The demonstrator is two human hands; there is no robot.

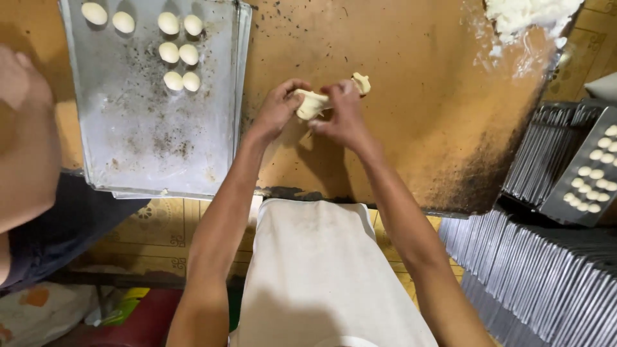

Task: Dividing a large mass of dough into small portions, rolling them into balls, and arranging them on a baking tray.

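While both hands work above the brown table [411, 96], the left hand [277, 106] and right hand [344, 115] grip one strip of pale dough [313, 103]; fingers of each are curled and pinching it, with one end poking out past the right hand. Dough is held just above the table, centre. Metal tray [154, 128] sits left, eight dough balls [180, 51] near its far edge. Flour pile [527, 13] at the far right corner. Stacked trays [533, 283] stand right. Another person's arm [26, 141] at left edge.
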